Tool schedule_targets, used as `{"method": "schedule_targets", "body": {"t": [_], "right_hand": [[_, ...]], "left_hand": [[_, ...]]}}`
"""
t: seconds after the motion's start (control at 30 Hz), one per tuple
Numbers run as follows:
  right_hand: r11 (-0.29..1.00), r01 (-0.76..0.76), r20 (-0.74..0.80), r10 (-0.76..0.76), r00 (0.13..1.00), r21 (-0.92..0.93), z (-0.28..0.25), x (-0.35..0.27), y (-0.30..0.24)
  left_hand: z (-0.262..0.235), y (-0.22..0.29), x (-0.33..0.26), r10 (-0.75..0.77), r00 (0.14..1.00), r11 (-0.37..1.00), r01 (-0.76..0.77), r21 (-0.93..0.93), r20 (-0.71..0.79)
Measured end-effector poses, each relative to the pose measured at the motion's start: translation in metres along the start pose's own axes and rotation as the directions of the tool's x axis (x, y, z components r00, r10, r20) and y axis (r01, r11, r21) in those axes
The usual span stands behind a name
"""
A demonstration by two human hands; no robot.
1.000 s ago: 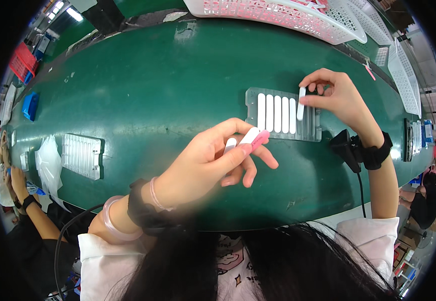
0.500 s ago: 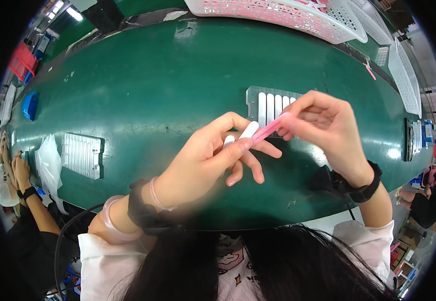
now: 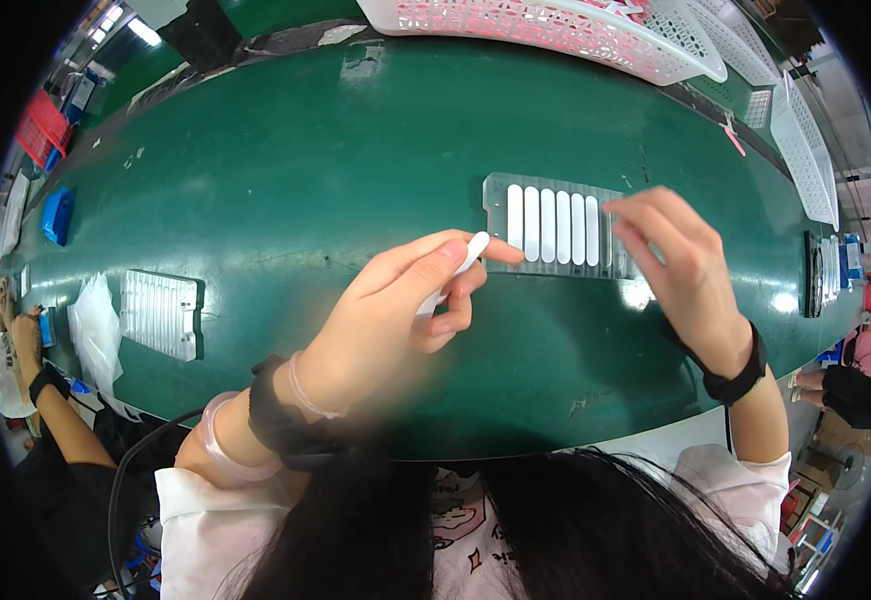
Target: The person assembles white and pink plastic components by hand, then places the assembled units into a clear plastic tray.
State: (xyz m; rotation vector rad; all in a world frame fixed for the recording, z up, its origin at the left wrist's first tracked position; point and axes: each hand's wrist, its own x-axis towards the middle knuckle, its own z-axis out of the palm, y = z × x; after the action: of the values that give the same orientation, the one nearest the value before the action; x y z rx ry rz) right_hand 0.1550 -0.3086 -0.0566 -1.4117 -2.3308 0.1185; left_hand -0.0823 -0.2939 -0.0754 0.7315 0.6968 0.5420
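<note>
My left hand (image 3: 405,285) is closed round white rounded strips (image 3: 475,250). One pokes out past my thumb and index finger, and part of another shows lower, between my fingers and palm. Just beyond lies a clear ridged tray (image 3: 496,205) with several white strips (image 3: 547,225) side by side in its slots. My right hand (image 3: 680,245) hovers at the tray's right end, thumb and index finger apart, nothing visible between them. Its fingers are slightly blurred and partly cover that end.
Another clear tray (image 3: 160,312) and a crumpled white plastic bag (image 3: 95,325) lie at left, near another person's arm (image 3: 75,425). A blue bin (image 3: 58,215) stands farther back. White perforated baskets (image 3: 545,40) line the far edge; a black cable (image 3: 120,490) runs at lower left.
The pink strip stretched between my hands is no longer in sight. My right hand has moved right, away from my left, uncovering more of the tray. My left fingers have curled in.
</note>
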Motion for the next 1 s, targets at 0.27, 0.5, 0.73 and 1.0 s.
{"method": "schedule_targets", "body": {"t": [0.27, 0.5, 0.73, 1.0], "right_hand": [[0.967, 0.178, 0.141, -0.153, 0.978, -0.182, -0.002, -0.015, -0.017], [0.978, 0.068, 0.154, -0.038, 0.987, -0.195, -0.005, -0.011, -0.008], [0.884, -0.257, 0.21, 0.186, 0.96, 0.391, -0.008, 0.003, -0.028], [0.62, -0.292, 0.024, 0.402, 0.915, 0.728, -0.007, 0.012, -0.025]], "left_hand": [[0.002, 0.003, -0.002, 0.056, 0.998, 0.994, -0.056, 0.097, 0.01], [0.007, 0.004, -0.006, 0.071, 0.994, 0.971, -0.089, 0.223, 0.086], [0.006, 0.003, -0.005, 0.088, 0.988, 0.943, -0.124, 0.308, 0.127], [-0.003, -0.003, -0.002, -0.02, 0.99, 0.99, 0.001, 0.141, 0.136]]}}
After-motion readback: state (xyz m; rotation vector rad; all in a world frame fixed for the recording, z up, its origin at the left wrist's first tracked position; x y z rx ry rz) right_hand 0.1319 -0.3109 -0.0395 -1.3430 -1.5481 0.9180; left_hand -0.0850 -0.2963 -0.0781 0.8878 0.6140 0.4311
